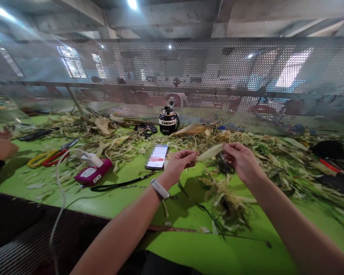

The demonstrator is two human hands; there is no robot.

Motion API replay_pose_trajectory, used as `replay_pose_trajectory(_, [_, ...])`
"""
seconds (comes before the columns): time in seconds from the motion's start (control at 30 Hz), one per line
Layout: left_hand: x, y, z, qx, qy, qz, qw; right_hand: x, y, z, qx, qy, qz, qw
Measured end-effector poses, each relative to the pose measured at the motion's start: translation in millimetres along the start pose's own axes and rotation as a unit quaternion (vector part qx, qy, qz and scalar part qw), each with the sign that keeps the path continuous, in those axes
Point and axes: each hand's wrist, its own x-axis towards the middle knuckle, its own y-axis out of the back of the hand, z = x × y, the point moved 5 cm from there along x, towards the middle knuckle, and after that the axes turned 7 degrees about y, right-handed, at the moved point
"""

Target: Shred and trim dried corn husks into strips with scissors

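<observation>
As I look down through the head camera, my left hand (180, 160) and right hand (240, 161) hover just above the green table (189, 252), each pinching one end of a pale husk strip (209, 152) held between them. Something dark sits under my right fingers; I cannot tell what it is. A heap of loose husks (226, 198) lies just below the hands. A phone (157, 156) rests beside my left hand, a pink power bank (93, 172) farther left, and a black jug (168, 121) stands by the mesh screen (246, 76). Another person's hand (0, 147) rests at the far left edge.
</observation>
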Motion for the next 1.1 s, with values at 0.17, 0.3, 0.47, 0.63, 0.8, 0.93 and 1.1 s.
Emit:
replay_pose_trajectory(0.17, [3.0, 16.0, 0.4, -0.039, -0.002, 0.128, 0.991, 18.1, 37.4, -19.2, -0.045, 0.169, 0.16, 0.972])
replay_pose_trajectory(0.3, [-1.4, -3.1, -6.7, -0.01, 0.044, -0.006, 0.999, -6.0, 3.9, -41.0, -0.308, 0.443, -0.011, 0.842])
replay_pose_trajectory(0.47, [-9.0, -14.9, -16.2, -0.008, 0.116, -0.091, 0.989, -49.0, -46.4, -16.5, -0.513, 0.529, -0.306, 0.603])
replay_pose_trajectory(0.63, [-8.4, -9.7, -13.8, -0.027, 0.116, -0.059, 0.991, -51.4, -47.7, -15.2, -0.533, 0.536, -0.293, 0.585])
replay_pose_trajectory(0.8, [-7.4, -10.3, -17.1, 0.009, 0.093, -0.062, 0.994, -48.7, -45.9, -17.1, -0.453, 0.538, -0.282, 0.653])
replay_pose_trajectory(0.93, [-3.6, -7.7, -19.3, 0.007, 0.057, -0.027, 0.998, -46.3, -47.7, -12.2, -0.394, 0.491, -0.235, 0.741])
replay_pose_trajectory(1.1, [-3.2, -7.7, -17.1, -0.018, 0.049, -0.017, 0.998, -38.2, -45.0, -2.5, -0.375, 0.402, -0.185, 0.815])
